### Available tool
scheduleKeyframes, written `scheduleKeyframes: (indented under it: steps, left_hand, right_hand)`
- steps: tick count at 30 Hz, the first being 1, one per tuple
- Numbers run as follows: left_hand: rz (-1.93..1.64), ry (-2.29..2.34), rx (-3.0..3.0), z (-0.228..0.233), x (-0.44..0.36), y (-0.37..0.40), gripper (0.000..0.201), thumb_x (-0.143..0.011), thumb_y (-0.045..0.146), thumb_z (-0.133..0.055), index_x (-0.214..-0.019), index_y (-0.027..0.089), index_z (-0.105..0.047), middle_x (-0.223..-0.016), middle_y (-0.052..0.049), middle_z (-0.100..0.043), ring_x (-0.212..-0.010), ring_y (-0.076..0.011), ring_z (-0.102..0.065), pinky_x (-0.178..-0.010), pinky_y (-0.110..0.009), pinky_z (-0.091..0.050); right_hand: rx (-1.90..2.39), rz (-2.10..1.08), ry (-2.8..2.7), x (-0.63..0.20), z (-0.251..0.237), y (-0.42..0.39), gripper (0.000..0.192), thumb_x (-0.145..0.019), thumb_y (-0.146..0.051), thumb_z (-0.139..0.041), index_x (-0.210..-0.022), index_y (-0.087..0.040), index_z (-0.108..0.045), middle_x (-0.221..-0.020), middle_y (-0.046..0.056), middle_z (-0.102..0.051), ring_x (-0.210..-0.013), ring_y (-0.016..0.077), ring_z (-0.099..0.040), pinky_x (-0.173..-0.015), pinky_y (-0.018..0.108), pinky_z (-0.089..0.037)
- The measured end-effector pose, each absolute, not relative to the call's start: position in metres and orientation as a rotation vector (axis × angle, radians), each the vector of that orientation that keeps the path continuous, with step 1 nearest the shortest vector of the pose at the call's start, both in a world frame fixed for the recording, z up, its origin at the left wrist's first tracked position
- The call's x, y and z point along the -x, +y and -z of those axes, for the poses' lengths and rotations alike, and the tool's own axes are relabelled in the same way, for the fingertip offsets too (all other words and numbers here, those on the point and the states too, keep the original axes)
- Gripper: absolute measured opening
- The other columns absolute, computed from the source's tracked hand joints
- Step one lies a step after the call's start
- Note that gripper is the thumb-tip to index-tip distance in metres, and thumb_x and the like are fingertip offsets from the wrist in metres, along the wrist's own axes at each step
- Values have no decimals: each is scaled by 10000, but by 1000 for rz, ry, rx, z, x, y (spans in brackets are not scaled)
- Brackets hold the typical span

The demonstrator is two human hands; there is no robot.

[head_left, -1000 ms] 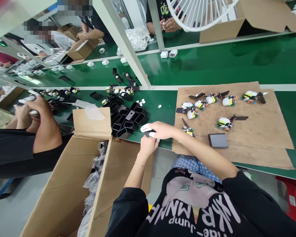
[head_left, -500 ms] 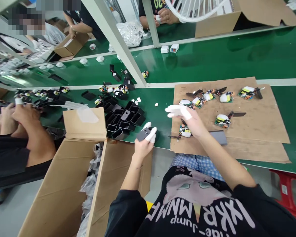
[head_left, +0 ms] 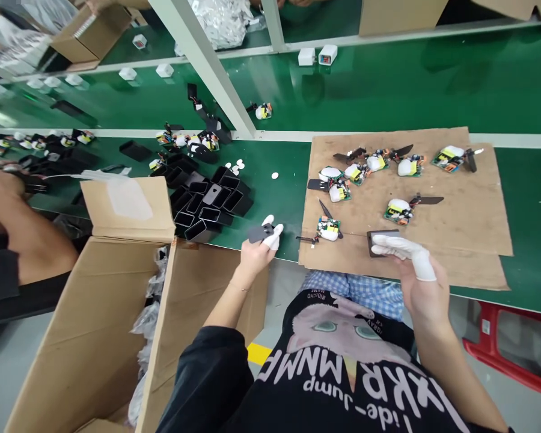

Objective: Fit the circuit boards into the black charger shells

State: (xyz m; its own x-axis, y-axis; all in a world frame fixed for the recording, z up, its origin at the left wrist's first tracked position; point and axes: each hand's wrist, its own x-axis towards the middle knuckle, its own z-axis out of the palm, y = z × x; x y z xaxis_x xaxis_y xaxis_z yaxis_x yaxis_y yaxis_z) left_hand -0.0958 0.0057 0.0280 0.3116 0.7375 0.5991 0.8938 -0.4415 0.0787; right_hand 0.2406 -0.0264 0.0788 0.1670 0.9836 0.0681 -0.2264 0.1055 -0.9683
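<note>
My left hand (head_left: pixel 258 249), with white finger covers, is closed around a small dark grey plastic part (head_left: pixel 260 232) above the table's front edge. At the front of the cardboard sheet, my right hand (head_left: pixel 415 267) has its covered fingers laid across a black rectangular case (head_left: pixel 377 234) and grips it. The fingers hide much of that case, and my thumb is out of sight. Left of my right hand lies a circuit board with a white-topped part and black wired pieces (head_left: pixel 329 228). Another circuit board (head_left: pixel 399 210) rests just beyond the case.
Several black open cases (head_left: pixel 211 207) stand clustered left of my left hand, near white round discs (head_left: pixel 235 166). An open carton (head_left: pixel 85 313) with plastic-wrapped items stands below. More boards lie on the cardboard sheet (head_left: pixel 460 222). A white post (head_left: pixel 211 66) rises behind; a co-worker's arm (head_left: pixel 36 222) is at left.
My right hand has moved from over the left side of the cardboard down and right onto the black case. My left hand still holds the grey part. The camera view has shifted slightly.
</note>
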Motion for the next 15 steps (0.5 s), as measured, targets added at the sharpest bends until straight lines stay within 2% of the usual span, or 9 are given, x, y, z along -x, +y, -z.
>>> scheduleKeyframes:
  steps: [4,8,12,15]
  left_hand:
    - [956,-1585,2225,-24,102,6,274,-897,227,-587,-1132,230,-727,-1126,-157,-741,-1028,-248,-727,-854,-335,-582]
    - [892,-1570,2329,-18,107,10,260,-893,249,-593,-1104,244,-744,-1000,-143,-772,-908,-219,-749,-727,-262,-571]
    - [954,-1599,2288,-16,107,14,255,-896,259,-586,-1091,228,-749,-994,-160,-766,-944,-233,-736,-793,-301,-566]
    - [904,-1598,2344,-17,107,15,250,-892,265,-586,-1073,237,-757,-921,-135,-771,-887,-211,-742,-737,-275,-568]
  right_hand:
    - [1074,-1083,-909,-243,-84,-33,277,-956,-393,-551,-976,-223,-769,-996,72,-782,-893,257,-742,-836,441,-606]
    - [1090,-1083,-869,-242,-84,-37,259,-935,-409,-590,-978,-225,-768,-1009,63,-782,-862,250,-746,-861,447,-604]
    - [1084,-1064,-853,-242,-85,-40,273,-928,-434,-603,-984,-225,-769,-997,63,-785,-832,249,-747,-856,453,-607]
    - [1108,-1048,-854,-243,-85,-42,275,-942,-421,-578,-978,-223,-766,-998,68,-783,-827,252,-747,-843,457,-608]
